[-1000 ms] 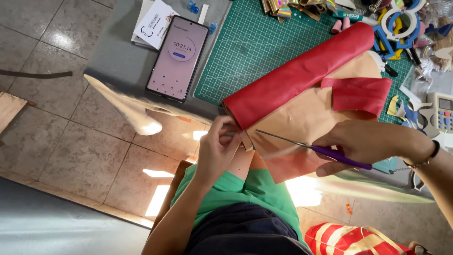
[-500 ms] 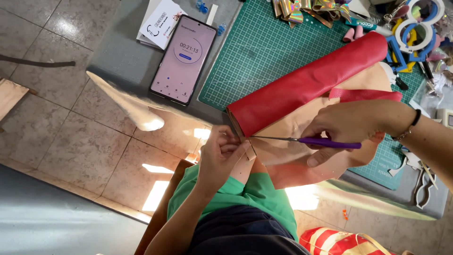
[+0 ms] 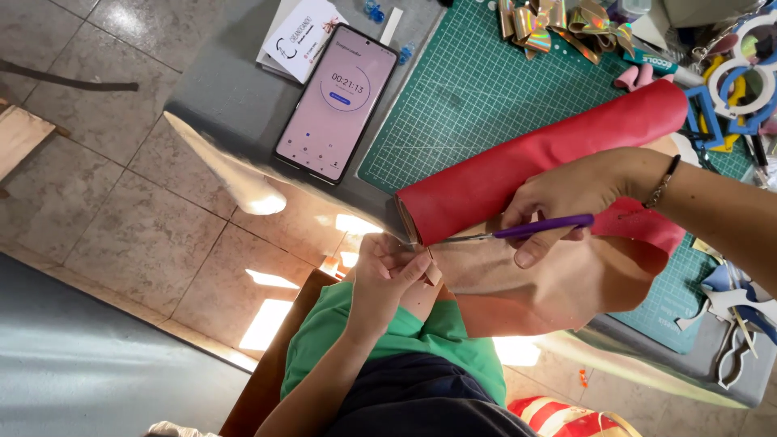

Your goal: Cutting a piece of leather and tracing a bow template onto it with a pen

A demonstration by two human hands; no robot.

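Grey counter (image 3: 235, 97): one smartphone (image 3: 336, 101), screen lit, lying near the counter's front edge. White card (image 3: 301, 36) just behind it, partly tucked under. Green cutting mat (image 3: 477, 89) beside the phone. Holographic ribbon bows (image 3: 554, 20) at the mat's far edge. Blue-and-white cut-out shapes (image 3: 740, 81) toward the far corner.

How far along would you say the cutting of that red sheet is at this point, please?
Done: the red sheet is partly unrolled, its tan underside hanging over the table edge. In hand: the right hand works purple-handled scissors whose blades reach the sheet's near edge, which the left hand pinches. How long the cut is cannot be seen. Left: most of the sheet remains rolled on the green cutting mat.
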